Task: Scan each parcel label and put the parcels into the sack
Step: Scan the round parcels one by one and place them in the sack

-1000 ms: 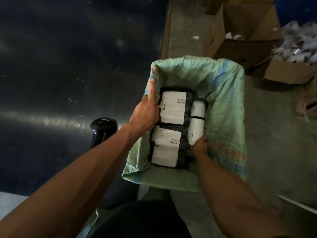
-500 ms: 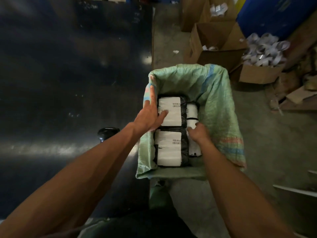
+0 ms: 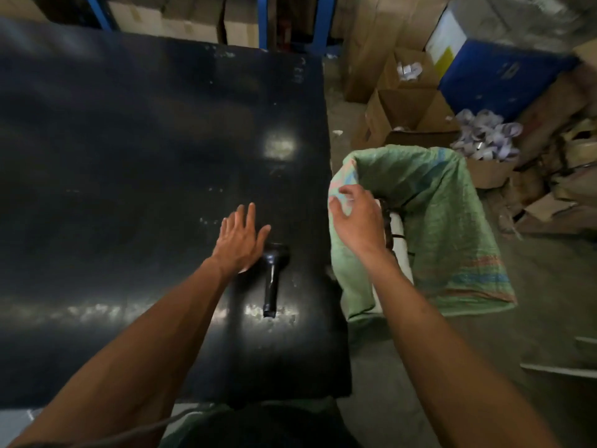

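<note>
We had our left hand (image 3: 240, 242) spread flat over the head of the black handheld scanner (image 3: 272, 277) and our right hand (image 3: 355, 221) loosely curled, empty, above the green woven sack (image 3: 452, 221) holding white-labelled parcels (image 3: 399, 234), so a careless sweep could have knocked the scanner off the black table (image 3: 129, 156).

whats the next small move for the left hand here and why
Probably close the left hand round the black scanner. That hand is open, fingers straight, right beside the scanner's head on the dark table, and holds nothing. The right hand hangs open over the green sack, where white-labelled parcels already lie. No unscanned parcel shows on the table.
</note>
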`<state>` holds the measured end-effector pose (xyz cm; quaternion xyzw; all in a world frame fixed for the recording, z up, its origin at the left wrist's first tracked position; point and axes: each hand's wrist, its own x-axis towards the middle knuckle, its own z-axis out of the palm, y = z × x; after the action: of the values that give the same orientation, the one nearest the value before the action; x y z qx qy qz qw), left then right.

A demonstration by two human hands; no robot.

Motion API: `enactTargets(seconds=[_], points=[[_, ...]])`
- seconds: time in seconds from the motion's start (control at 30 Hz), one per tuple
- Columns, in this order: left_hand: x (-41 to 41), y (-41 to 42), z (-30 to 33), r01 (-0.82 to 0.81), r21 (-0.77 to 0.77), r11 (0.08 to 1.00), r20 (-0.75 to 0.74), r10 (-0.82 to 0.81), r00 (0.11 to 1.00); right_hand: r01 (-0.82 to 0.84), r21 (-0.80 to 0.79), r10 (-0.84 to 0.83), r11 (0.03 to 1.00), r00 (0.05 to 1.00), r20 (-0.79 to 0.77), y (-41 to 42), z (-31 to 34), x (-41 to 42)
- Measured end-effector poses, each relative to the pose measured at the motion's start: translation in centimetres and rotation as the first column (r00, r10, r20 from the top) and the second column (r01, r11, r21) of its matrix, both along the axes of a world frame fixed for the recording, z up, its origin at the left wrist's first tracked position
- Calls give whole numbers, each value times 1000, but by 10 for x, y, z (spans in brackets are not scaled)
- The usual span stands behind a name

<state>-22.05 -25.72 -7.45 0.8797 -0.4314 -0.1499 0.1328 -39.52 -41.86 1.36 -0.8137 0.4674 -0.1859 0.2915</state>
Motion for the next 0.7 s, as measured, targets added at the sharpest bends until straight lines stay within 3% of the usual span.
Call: enactTargets(seconds=[0.1, 0.2, 0.37, 0.5, 0.7], points=[[9, 40, -18, -22, 37, 999, 1, 22, 1000, -85, 129, 102, 988, 986, -131, 49, -11, 27], [10, 67, -38, -43, 81, 996, -24, 45, 999, -69, 242, 142, 968, 944, -299, 90, -22, 44], [-5, 92, -72, -100, 135, 986, 37, 96, 995, -2, 257, 127, 966, 874, -470, 135, -47, 57], [-10, 94, -84, -101, 152, 983, 125, 82, 989, 80, 278, 73, 957, 862, -501, 148, -63, 54], [-8, 94, -90, -102, 143, 985, 139, 82, 987, 98, 270, 32, 958, 898, -439, 148, -71, 49]])
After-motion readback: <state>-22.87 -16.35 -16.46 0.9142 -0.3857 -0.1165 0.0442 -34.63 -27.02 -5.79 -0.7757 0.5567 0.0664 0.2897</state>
